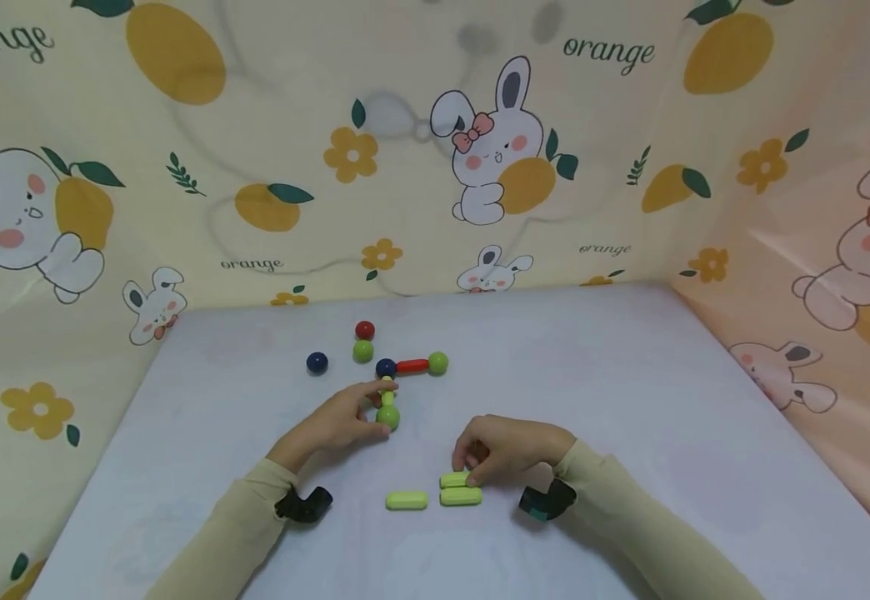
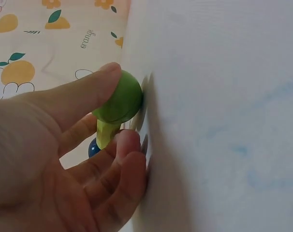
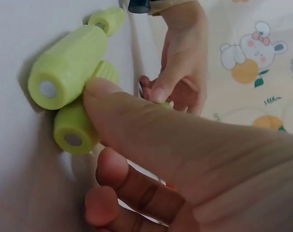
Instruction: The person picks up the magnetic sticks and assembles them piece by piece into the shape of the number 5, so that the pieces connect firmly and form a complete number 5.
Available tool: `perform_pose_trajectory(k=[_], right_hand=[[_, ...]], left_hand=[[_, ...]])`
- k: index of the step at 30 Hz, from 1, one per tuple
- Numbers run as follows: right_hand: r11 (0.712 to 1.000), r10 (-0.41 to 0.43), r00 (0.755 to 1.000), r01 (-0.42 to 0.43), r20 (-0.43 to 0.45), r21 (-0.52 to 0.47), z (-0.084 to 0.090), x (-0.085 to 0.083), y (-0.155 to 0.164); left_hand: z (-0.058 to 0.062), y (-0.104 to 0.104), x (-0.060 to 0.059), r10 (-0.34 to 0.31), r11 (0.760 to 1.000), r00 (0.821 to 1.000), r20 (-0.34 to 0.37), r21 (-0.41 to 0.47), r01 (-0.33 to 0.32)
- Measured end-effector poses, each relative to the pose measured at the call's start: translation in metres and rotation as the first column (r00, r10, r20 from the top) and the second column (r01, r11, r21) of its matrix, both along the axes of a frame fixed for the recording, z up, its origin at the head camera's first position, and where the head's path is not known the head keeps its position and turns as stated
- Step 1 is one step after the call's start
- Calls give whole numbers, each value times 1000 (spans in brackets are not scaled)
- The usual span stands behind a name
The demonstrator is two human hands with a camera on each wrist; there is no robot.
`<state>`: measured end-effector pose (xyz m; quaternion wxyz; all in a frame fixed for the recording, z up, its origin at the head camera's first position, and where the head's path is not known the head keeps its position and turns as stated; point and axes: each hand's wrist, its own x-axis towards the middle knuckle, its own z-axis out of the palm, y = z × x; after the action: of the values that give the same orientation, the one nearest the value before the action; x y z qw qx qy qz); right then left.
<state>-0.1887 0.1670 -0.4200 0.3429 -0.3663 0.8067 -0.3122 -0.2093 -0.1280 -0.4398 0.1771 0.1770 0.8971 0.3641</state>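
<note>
My left hand holds a green ball and the yellow-green magnetic rod joined to it, thumb against the ball. That rod's far end meets a dark blue ball, from which a red rod leads to another green ball. My right hand pinches the rear one of two side-by-side yellow-green rods; its index fingertip is partly hidden. The front rod lies against it. Round metal discs show on their ends in the right wrist view.
A third loose yellow-green rod lies to the left of the pair. Behind my left hand are a loose dark blue ball, a red ball and a green ball. A printed curtain borders the white table.
</note>
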Motion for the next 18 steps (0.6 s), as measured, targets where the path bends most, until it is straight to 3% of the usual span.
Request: perform_pose_trajectory(k=[10,18], right_hand=[[1000,20,998,-21,-51,-7,-2,2,-1],[999,-44,992,44,-122,-8,0,-12,-6]], left_hand=[[-3,1,4,-3,1000,1000,-4,-5,3],[-1,1,3,2,1000,1000,-12,-5,-2]])
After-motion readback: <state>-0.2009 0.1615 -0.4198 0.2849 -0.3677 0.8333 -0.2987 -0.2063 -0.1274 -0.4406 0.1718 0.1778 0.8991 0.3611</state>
